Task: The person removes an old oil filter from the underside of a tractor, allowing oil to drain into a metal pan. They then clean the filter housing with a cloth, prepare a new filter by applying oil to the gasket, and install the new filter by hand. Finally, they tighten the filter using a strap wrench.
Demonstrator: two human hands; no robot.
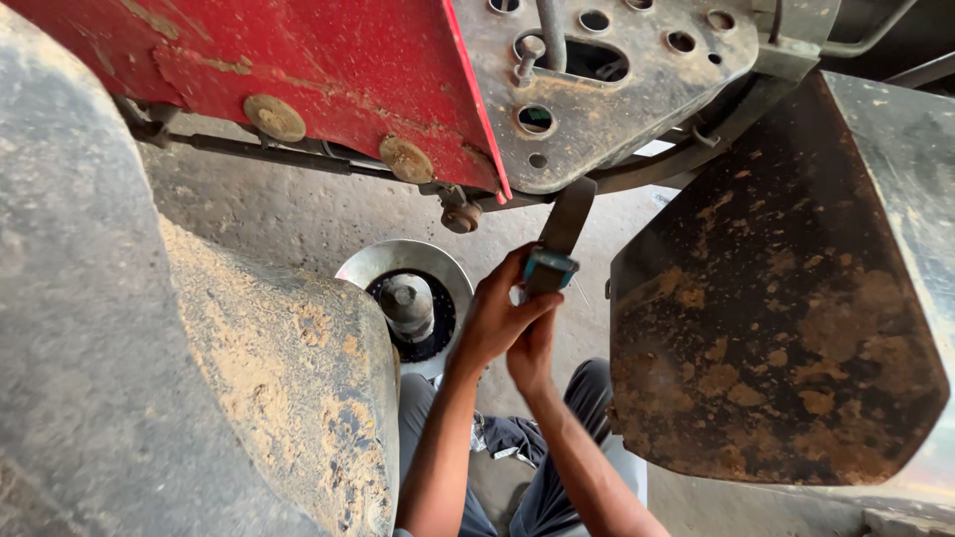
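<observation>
Hanging from the perforated steel bracket plate (607,94), just below its lower edge: a dark flat metal bar (567,221), long axis near upright and leaning slightly, lower end pointing down-left, capped there by a small blue-edged clamp block (549,268), grimy and dull. Clasped around that lower end, well below the plate: left hand (494,320) with fingers curled onto the block, right hand (532,353) tucked just beneath and behind, grip mostly hidden, so cannot tell how tightly closed. Left of the plate, a rusty red panel (328,60); below-left, a round hub (408,298); below-right, a mud-spattered fender (776,298).
</observation>
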